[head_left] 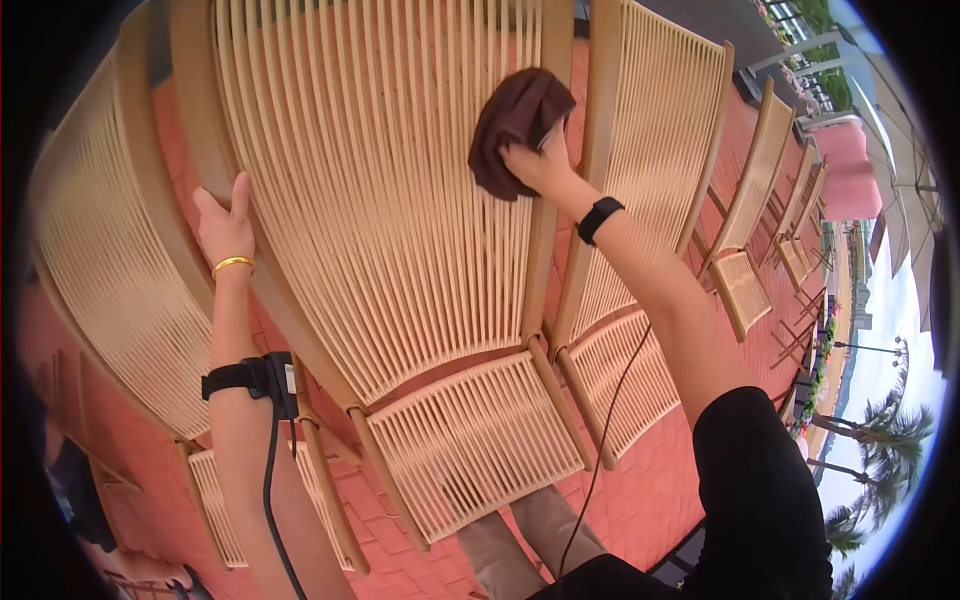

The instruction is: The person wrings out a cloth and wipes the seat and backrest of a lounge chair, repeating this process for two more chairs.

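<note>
A tall wooden chair (380,190) with a backrest of pale woven cords stands right in front of me. My right hand (540,165) grips a bunched dark brown cloth (515,120) against the right side of that backrest, near its wooden frame. On the opposite side, my left hand (226,225) is wrapped round the left frame rail (200,110), thumb and a finger showing above it. The corded seat (470,440) of the same chair lies lower down, just above my legs.
Matching chairs stand close by at the left (120,240) and the right (655,150). More chairs (755,190) line the red brick paving (640,490) farther right. A cable (625,380) hangs in front of me. Umbrellas (895,140) and palm trees (890,430) are beyond.
</note>
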`<action>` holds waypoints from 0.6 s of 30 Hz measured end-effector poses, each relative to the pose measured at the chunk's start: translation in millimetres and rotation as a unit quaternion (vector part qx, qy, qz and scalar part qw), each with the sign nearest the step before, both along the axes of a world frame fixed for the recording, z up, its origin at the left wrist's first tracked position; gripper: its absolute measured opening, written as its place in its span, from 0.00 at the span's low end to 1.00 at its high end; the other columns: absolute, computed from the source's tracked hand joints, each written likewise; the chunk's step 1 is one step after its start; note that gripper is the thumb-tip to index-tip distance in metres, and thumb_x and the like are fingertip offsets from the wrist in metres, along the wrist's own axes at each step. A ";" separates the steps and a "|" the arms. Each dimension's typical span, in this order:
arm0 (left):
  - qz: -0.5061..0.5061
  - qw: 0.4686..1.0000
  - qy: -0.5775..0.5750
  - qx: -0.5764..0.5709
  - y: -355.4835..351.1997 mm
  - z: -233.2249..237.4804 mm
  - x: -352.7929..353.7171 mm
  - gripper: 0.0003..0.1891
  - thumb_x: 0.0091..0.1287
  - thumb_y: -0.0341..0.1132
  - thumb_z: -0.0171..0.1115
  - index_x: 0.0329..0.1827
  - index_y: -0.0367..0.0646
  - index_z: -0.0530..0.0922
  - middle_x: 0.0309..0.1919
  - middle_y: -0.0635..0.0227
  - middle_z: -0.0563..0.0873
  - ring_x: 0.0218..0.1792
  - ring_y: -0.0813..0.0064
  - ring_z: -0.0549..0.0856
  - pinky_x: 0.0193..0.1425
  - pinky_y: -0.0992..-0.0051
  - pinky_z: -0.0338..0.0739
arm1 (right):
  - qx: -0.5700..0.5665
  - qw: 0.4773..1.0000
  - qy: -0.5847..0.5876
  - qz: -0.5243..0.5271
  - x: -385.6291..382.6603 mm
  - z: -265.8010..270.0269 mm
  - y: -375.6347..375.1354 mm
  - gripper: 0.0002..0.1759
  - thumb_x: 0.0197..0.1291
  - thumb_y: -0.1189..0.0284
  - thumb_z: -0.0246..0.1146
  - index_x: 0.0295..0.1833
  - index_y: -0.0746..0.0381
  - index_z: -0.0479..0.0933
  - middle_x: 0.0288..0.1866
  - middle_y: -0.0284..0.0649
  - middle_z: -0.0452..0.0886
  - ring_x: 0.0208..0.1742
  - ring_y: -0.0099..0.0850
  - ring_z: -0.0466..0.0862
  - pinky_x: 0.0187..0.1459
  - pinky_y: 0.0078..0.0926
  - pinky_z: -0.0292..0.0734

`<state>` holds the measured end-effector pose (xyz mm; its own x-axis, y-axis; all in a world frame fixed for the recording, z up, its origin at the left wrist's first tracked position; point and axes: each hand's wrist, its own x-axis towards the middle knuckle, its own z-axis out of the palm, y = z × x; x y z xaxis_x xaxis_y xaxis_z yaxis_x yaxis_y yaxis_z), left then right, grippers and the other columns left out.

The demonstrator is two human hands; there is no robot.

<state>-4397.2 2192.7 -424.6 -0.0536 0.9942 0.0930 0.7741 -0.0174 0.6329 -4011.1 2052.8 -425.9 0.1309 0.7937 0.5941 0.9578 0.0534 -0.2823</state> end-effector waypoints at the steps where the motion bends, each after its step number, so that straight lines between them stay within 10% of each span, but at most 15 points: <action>1: -0.004 1.000 -0.023 0.004 -2.0 1.9 1.1 0.36 0.60 0.62 0.52 0.55 0.34 0.63 0.38 0.43 0.79 0.43 0.46 0.78 0.46 0.59 0.71 | -0.125 0.919 -0.362 -0.092 15.9 37.4 48.7 0.21 0.57 0.64 0.52 0.56 0.61 0.68 0.54 0.47 0.71 0.57 0.47 0.68 0.61 0.52 0.54; 2: -0.010 0.999 -0.045 0.009 -3.3 3.0 2.9 0.36 0.60 0.61 0.53 0.55 0.35 0.63 0.38 0.43 0.79 0.43 0.46 0.78 0.46 0.59 0.71 | -0.423 0.863 -0.218 -0.172 6.3 107.6 103.9 0.24 0.60 0.58 0.50 0.58 0.58 0.68 0.56 0.46 0.70 0.60 0.50 0.64 0.60 0.64 0.46; 5: -0.010 0.998 -0.058 0.026 -4.5 3.3 4.7 0.35 0.60 0.60 0.54 0.54 0.34 0.63 0.37 0.44 0.80 0.42 0.46 0.78 0.45 0.59 0.71 | -0.126 0.952 -0.112 -0.254 -19.8 166.8 155.1 0.33 0.61 0.49 0.46 0.65 0.58 0.61 0.64 0.53 0.64 0.67 0.54 0.58 0.60 0.71 0.43; 9: 0.011 0.999 -0.035 0.018 -4.1 1.2 3.7 0.31 0.61 0.60 0.54 0.46 0.36 0.65 0.31 0.56 0.79 0.34 0.58 0.79 0.43 0.64 0.72 | -0.066 0.969 -0.171 -0.166 -19.2 122.8 150.4 0.37 0.60 0.45 0.46 0.66 0.60 0.59 0.66 0.49 0.62 0.68 0.55 0.54 0.60 0.73 0.37; 13: -0.005 1.000 -0.031 -0.001 -9.9 10.7 8.1 0.38 0.59 0.61 0.53 0.56 0.33 0.61 0.36 0.44 0.79 0.40 0.46 0.78 0.43 0.59 0.71 | 0.011 0.973 -0.210 -0.099 -30.6 27.0 89.7 0.27 0.63 0.53 0.47 0.61 0.58 0.66 0.61 0.47 0.66 0.64 0.52 0.59 0.58 0.73 0.38; 17: -0.001 0.999 -0.047 0.027 -7.7 6.9 7.7 0.37 0.59 0.62 0.53 0.53 0.33 0.62 0.35 0.43 0.80 0.40 0.45 0.78 0.43 0.58 0.72 | -0.235 0.961 -0.138 -0.042 -71.1 -52.3 -38.5 0.30 0.64 0.51 0.43 0.64 0.60 0.63 0.61 0.47 0.66 0.64 0.51 0.60 0.59 0.74 0.36; 18: -0.006 0.999 -0.035 0.021 -6.4 5.4 6.3 0.36 0.59 0.62 0.53 0.52 0.34 0.61 0.35 0.43 0.80 0.40 0.45 0.78 0.42 0.58 0.72 | -0.610 0.771 -0.173 -0.055 -90.4 -37.9 -60.8 0.30 0.64 0.50 0.43 0.66 0.56 0.61 0.65 0.46 0.64 0.67 0.49 0.57 0.61 0.72 0.34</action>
<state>-4390.9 2186.3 -419.2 -0.0493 0.9902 0.1306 0.7281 -0.0538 0.6834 -4101.5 1991.9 -463.8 0.2394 0.7846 -0.5719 0.9666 -0.1372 0.2164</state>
